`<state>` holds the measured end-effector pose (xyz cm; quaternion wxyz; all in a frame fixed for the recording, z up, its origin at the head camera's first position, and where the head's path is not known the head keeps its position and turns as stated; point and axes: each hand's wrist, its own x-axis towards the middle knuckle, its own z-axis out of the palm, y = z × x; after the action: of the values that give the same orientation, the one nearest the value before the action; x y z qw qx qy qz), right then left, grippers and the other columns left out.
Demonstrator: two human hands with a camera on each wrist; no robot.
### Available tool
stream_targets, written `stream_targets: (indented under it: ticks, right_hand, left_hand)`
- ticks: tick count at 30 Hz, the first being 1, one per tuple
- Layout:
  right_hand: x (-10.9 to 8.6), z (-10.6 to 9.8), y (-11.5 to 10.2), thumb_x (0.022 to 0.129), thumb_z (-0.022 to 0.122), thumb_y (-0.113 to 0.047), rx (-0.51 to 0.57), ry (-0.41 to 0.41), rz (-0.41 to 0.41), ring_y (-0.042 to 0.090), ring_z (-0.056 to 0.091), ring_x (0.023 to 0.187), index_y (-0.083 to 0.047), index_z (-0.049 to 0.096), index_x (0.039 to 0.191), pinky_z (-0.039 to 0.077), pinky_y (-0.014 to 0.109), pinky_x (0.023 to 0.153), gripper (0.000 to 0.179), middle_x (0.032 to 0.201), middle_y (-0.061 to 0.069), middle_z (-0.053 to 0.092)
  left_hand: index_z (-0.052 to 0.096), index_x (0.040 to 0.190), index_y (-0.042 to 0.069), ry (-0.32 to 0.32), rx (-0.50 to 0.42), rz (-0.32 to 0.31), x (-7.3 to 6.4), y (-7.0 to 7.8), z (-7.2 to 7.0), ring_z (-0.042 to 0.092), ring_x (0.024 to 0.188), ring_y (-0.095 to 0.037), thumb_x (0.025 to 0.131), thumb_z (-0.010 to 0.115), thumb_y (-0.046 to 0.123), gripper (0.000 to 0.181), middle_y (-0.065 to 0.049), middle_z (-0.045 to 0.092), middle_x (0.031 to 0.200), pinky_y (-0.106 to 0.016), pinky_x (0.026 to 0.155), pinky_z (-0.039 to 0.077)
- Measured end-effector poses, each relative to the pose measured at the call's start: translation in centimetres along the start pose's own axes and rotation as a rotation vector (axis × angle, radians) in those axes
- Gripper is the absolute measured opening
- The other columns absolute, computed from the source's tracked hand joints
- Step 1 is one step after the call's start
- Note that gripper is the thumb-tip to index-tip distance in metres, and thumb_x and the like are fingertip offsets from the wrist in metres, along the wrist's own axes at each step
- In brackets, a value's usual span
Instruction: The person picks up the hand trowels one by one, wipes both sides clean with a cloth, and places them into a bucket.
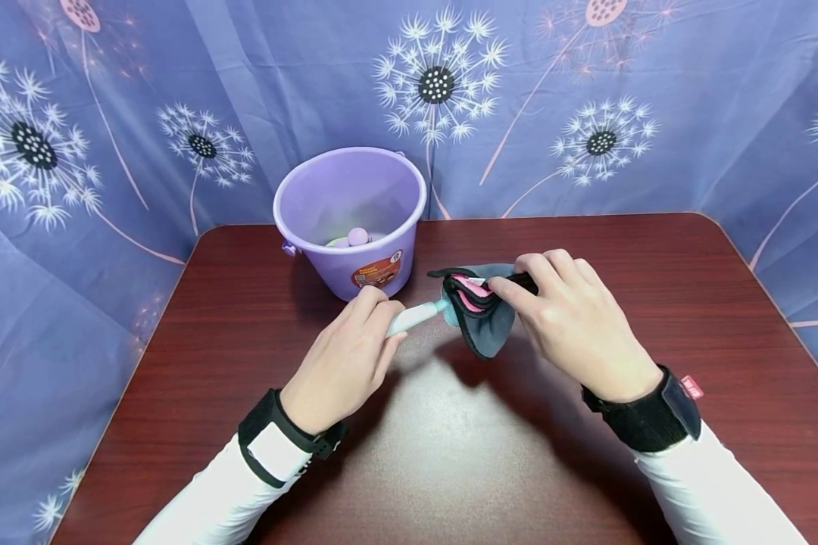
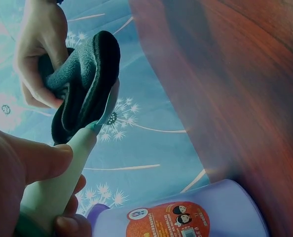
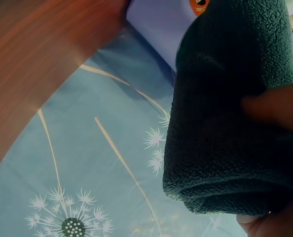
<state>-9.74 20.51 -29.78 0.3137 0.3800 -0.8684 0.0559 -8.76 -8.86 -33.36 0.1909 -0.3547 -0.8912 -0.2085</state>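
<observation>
My left hand [image 1: 344, 359] grips the pale handle of a spoon-like utensil [image 1: 414, 316] with a light blue, thin curved head. That head lies against a folded cloth [image 1: 489, 330], grey with black edging and pink inner layers, which partly hides it. My right hand [image 1: 576, 325] pinches the cloth between thumb and fingers, above the table. In the left wrist view, the utensil's handle [image 2: 62, 177] runs up to the cloth [image 2: 85, 74]. From the right wrist, the dark fuzzy cloth [image 3: 225, 123] covers the utensil.
A purple bucket [image 1: 316, 269] with an orange label stands at the back left of the brown table [image 1: 552, 469]. Inside it lie a round purple piece [image 1: 358, 236] and something green. Behind the table hangs a blue dandelion-patterned curtain [image 1: 300, 68].
</observation>
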Motion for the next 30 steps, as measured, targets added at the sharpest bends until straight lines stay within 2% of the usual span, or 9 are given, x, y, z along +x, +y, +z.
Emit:
stream_targets:
  ticks: [9,15,22,30]
  right_hand:
    - [-0.6,0.6,1.1,0.075,0.064,0.006,-0.015,0.005,0.038,0.039,0.048,0.087,-0.006,0.067,0.114,0.041,0.047,0.066,0.041,0.103,0.02,0.054]
    - [-1.3,1.2,2.0,0.079,0.062,0.003,-0.045,-0.022,0.069,0.039,0.047,0.088,-0.008,0.066,0.116,0.041,0.048,0.068,0.039,0.105,0.02,0.054]
    - [-1.4,1.2,2.1,0.082,0.062,0.001,-0.053,-0.011,0.089,0.039,0.046,0.083,-0.007,0.065,0.114,0.041,0.047,0.067,0.033,0.1,0.02,0.054]
    - [-1.5,1.3,2.1,0.082,0.07,-0.009,-0.012,-0.043,0.116,0.033,0.042,0.074,-0.006,0.067,0.114,0.039,0.042,0.062,0.033,0.091,0.013,0.05]
  left_hand:
    - [0.06,0.115,0.003,0.012,-0.008,-0.023,0.0,0.0,-0.3,0.048,0.089,-0.016,0.096,0.063,0.016,0.022,-0.004,0.048,0.106,-0.029,0.075,0.045]
    - [0.06,0.115,0.003,0.02,-0.007,-0.031,0.0,-0.1,-0.4,0.048,0.09,-0.016,0.096,0.063,0.015,0.022,-0.004,0.048,0.106,-0.028,0.075,0.045]
    - [0.06,0.115,0.004,0.036,-0.013,-0.039,0.0,-0.1,-0.4,0.048,0.089,-0.016,0.096,0.064,0.015,0.022,-0.005,0.048,0.107,-0.029,0.075,0.045]
    - [0.061,0.115,0.003,0.05,-0.012,-0.046,0.1,-0.3,-0.3,0.05,0.09,-0.017,0.096,0.064,0.013,0.021,-0.005,0.048,0.108,-0.03,0.077,0.046]
